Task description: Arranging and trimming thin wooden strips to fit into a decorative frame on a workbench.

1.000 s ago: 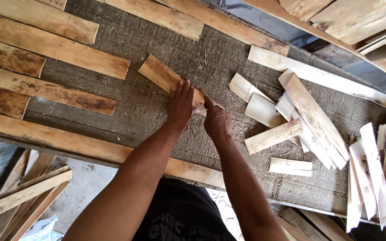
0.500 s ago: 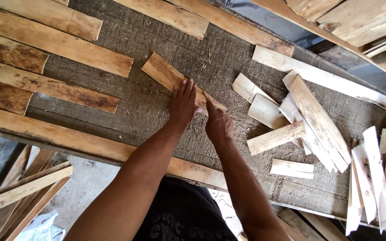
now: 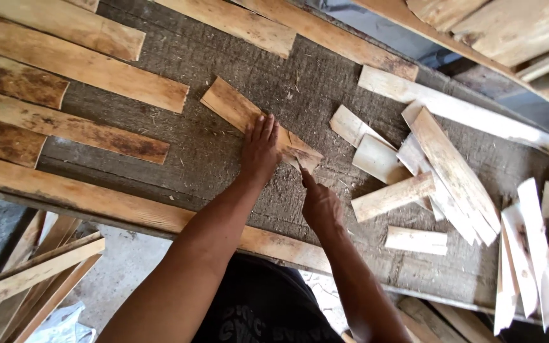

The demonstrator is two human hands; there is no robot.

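Observation:
A short tan wood plank (image 3: 233,107) lies slanted on the rough grey bench top (image 3: 192,146). My left hand (image 3: 260,151) lies flat on its lower right half, fingers together and pointing up. My right hand (image 3: 319,203) is just to the right of it, with a finger stretched up to the plank's splintered lower right end (image 3: 305,157). Whether the right hand grips anything I cannot see.
Long brown planks (image 3: 77,60) lie in rows at the left. A loose heap of pale offcuts (image 3: 427,165) sits to the right, with more thin strips (image 3: 535,254) at the far right. A wooden rail (image 3: 96,203) edges the bench front. Slats (image 3: 27,279) lean below.
The view has shifted a little. My right hand has drawn back toward me from beside the left hand, and now only its finger reaches the plank's end.

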